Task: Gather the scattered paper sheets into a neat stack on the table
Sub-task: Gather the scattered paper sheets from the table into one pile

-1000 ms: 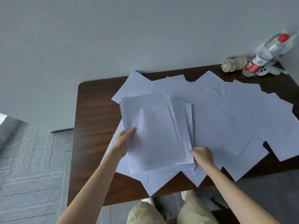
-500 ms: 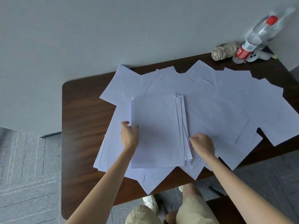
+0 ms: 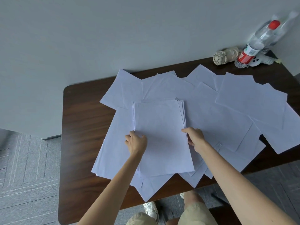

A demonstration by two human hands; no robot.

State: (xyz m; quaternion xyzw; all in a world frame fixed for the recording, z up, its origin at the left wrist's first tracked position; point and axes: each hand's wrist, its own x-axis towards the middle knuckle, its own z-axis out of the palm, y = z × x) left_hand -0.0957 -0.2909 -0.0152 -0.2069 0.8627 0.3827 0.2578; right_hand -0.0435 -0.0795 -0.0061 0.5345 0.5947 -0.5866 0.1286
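Note:
A stack of white paper sheets (image 3: 162,127) lies near the middle of the dark wooden table (image 3: 84,124), its edges nearly lined up. My left hand (image 3: 136,142) grips the stack's left edge, thumb on top. At the right edge my right hand (image 3: 194,138) grips the same stack. Several loose sheets (image 3: 235,108) lie fanned out under and around the stack, mostly to the right and toward the wall. Some sheets (image 3: 149,190) overhang the table's near edge.
A clear water bottle (image 3: 253,47) with a red cap and red label stands at the far right corner, beside a rolled beige cloth (image 3: 225,56) and a small white toy (image 3: 259,60). A grey wall runs behind the table. My legs and shoes show below the near edge.
Both hands have pushed the stack's sides together, so the fanned right-hand sheets now sit nearly flush. My right hand moved from the lower right corner up to the right edge.

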